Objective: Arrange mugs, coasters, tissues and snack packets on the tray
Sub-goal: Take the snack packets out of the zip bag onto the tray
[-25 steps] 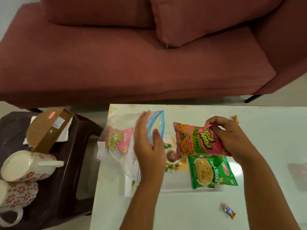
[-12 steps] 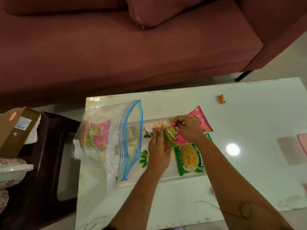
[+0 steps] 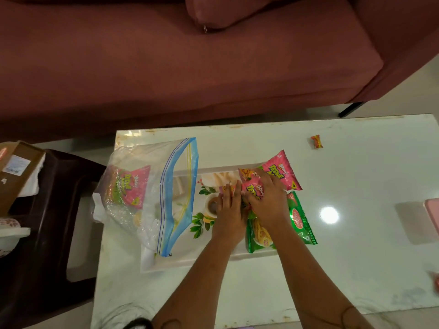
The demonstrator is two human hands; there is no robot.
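Pink snack packets (image 3: pixel 283 173), green packet (image 3: pixel 300 219), leaf-printed white tray (image 3: pixel 202 224) — maroon sofa (image 3: pixel 166 67)

pink packet (image 3: pixel 283 173) reads "bingo! tedhe", "5"; held pink packet (image 3: pixel 252 189) "bingo! tedhe"; green packet (image 3: pixel 299 220) "10".

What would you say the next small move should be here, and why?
Probably let go of the top pink packet: the right hand holds it, the left hand touches it, and it already lies over the tray.
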